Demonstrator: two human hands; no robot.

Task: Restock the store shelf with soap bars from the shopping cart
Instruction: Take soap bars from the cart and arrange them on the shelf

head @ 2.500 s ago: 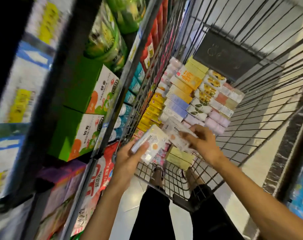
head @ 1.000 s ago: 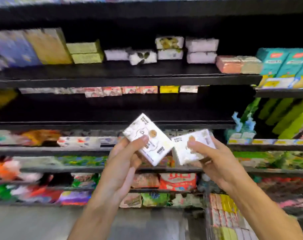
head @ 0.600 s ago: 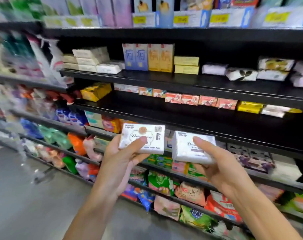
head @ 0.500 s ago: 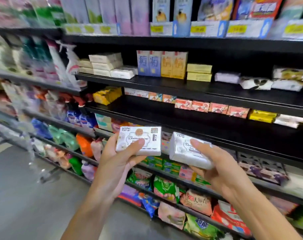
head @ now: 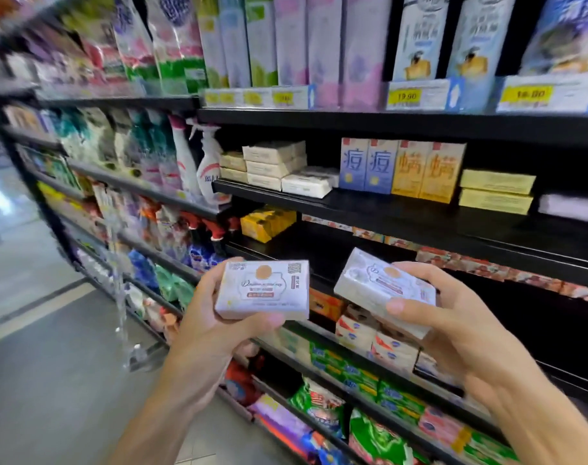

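My left hand (head: 212,317) grips one soap bar (head: 262,290); my right hand (head: 453,317) grips another soap bar (head: 383,290); the matching white stack (head: 279,169) sits up-left on the shelf (head: 386,209), nearer my left.

— What fills the right and centre of the frame?
— Black metal shelving (head: 420,209), tier on tier, with yellow price tags (head: 406,95) along the top.
— And lower left?
— Grey floor (head: 44,380), an aisle receding, brightly lit.

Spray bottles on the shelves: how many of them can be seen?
2. Both stand side by side on the shelf left of the stacked soap boxes: one spray bottle behind, the other spray bottle nearer. More may be hidden.
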